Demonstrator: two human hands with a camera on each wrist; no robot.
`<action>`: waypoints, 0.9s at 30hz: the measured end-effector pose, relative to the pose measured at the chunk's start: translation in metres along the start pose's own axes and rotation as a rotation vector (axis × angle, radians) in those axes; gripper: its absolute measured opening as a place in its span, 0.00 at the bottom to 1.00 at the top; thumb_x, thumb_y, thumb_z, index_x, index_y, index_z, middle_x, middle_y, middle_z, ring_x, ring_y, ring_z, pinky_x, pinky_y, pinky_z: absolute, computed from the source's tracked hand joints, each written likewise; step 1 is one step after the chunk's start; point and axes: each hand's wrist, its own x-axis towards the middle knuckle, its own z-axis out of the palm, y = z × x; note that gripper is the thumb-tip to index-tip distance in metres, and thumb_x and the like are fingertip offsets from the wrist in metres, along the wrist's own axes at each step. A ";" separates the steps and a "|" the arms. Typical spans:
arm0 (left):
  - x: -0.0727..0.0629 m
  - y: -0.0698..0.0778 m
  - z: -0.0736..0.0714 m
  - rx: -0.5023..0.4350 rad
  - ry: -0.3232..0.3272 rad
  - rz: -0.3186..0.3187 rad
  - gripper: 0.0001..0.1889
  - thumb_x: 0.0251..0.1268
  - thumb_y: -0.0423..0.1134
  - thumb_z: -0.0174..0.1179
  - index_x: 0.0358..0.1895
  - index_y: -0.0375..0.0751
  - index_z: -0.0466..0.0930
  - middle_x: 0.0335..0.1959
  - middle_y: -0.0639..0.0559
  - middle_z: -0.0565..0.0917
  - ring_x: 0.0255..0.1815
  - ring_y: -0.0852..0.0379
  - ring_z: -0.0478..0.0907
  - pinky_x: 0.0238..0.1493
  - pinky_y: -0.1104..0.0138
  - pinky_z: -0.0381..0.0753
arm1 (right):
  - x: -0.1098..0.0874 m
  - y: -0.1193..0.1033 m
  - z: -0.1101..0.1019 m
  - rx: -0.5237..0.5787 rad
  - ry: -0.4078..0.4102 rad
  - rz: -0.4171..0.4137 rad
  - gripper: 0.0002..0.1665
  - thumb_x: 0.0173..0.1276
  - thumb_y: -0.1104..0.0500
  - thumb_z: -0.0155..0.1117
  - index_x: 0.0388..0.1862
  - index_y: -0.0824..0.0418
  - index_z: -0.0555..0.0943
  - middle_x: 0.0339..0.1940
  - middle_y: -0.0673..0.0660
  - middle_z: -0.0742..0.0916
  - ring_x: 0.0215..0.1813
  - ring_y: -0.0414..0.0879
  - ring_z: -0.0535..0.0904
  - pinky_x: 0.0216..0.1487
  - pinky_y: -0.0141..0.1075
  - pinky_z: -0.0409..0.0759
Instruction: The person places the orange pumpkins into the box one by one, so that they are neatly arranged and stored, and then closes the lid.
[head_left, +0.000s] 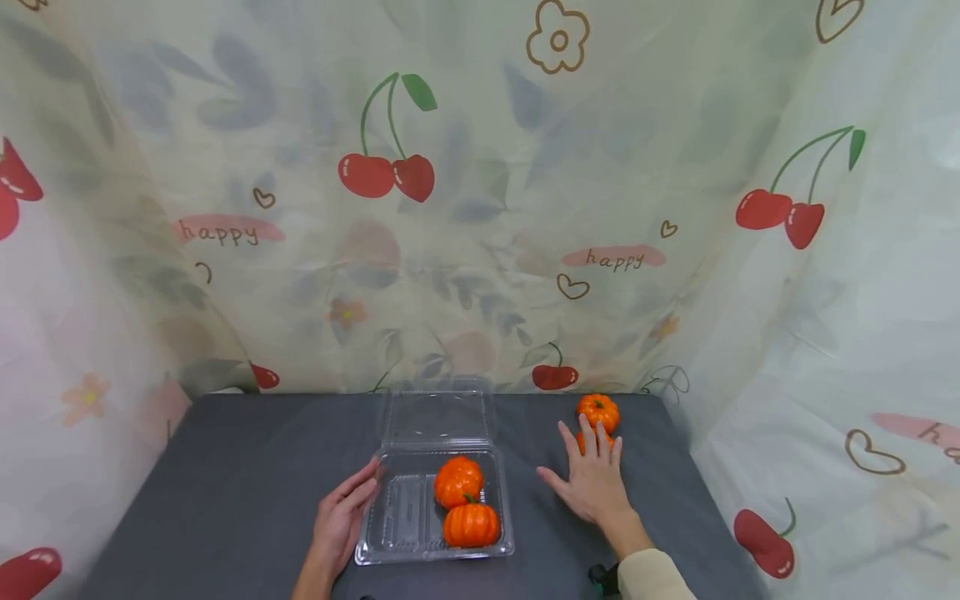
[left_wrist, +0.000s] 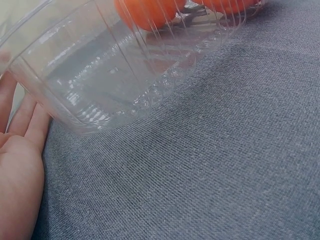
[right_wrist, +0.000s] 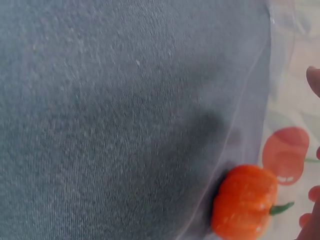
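Observation:
A clear plastic clamshell container [head_left: 405, 517] lies with its lid [head_left: 438, 417] folded back. Inside its right half sit two small orange pumpkins, one [head_left: 458, 482] behind the other [head_left: 472, 526]. My left hand [head_left: 341, 521] is at the container's left side, its straight fingers against the wall in the left wrist view. Fingers spread, my right hand [head_left: 596, 483] reaches over two more small pumpkins at the back right. The nearer one [head_left: 584, 442] is partly hidden by the fingers; the farther one [head_left: 598, 412] shows beyond the fingertips. A green-stemmed pumpkin [right_wrist: 245, 202] appears in the right wrist view.
Dark grey cloth covers the table [head_left: 247, 483]. A pale curtain [head_left: 480, 250] printed with cherries, hearts and leaves hangs behind it and along both sides. Beside the right sleeve [head_left: 656, 575] a small dark object [head_left: 602, 577] shows at the wrist.

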 end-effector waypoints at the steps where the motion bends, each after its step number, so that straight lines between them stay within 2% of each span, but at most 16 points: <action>1: 0.000 0.000 0.000 -0.001 -0.005 0.003 0.28 0.67 0.31 0.65 0.70 0.29 0.71 0.52 0.66 0.89 0.58 0.66 0.84 0.60 0.73 0.83 | 0.000 0.004 0.000 0.007 0.006 0.004 0.55 0.65 0.25 0.60 0.81 0.51 0.61 0.82 0.68 0.58 0.82 0.73 0.49 0.75 0.78 0.43; 3: 0.000 0.000 -0.002 -0.001 -0.012 -0.002 0.28 0.68 0.31 0.64 0.70 0.28 0.70 0.53 0.66 0.88 0.58 0.66 0.84 0.60 0.73 0.83 | 0.000 0.010 0.000 0.016 -0.001 0.031 0.54 0.65 0.25 0.60 0.81 0.52 0.60 0.82 0.69 0.58 0.81 0.73 0.48 0.74 0.79 0.43; 8: -0.002 -0.001 -0.004 0.000 0.000 -0.026 0.27 0.69 0.30 0.63 0.69 0.29 0.71 0.52 0.67 0.88 0.59 0.66 0.84 0.61 0.73 0.82 | -0.002 0.021 -0.001 0.051 -0.077 0.126 0.55 0.67 0.27 0.60 0.83 0.53 0.56 0.83 0.70 0.55 0.82 0.74 0.45 0.76 0.77 0.41; 17: 0.001 0.004 -0.001 -0.009 0.010 -0.035 0.27 0.68 0.31 0.64 0.69 0.32 0.72 0.53 0.66 0.89 0.60 0.65 0.83 0.61 0.73 0.82 | -0.004 0.040 -0.004 0.178 -0.071 0.172 0.53 0.75 0.35 0.57 0.84 0.62 0.50 0.82 0.72 0.53 0.79 0.76 0.50 0.77 0.70 0.56; 22: 0.001 0.003 -0.001 -0.013 -0.001 -0.022 0.27 0.68 0.30 0.64 0.69 0.30 0.71 0.53 0.65 0.89 0.60 0.64 0.83 0.61 0.72 0.82 | -0.004 0.048 -0.004 0.271 -0.083 0.223 0.51 0.78 0.39 0.55 0.84 0.64 0.46 0.81 0.73 0.52 0.78 0.75 0.52 0.78 0.68 0.56; 27: 0.001 0.001 -0.002 -0.015 0.001 -0.029 0.26 0.68 0.30 0.64 0.68 0.31 0.73 0.52 0.67 0.89 0.60 0.65 0.84 0.62 0.72 0.82 | -0.008 0.056 0.001 0.294 -0.099 0.263 0.52 0.78 0.40 0.55 0.83 0.67 0.44 0.79 0.75 0.57 0.77 0.75 0.55 0.77 0.68 0.58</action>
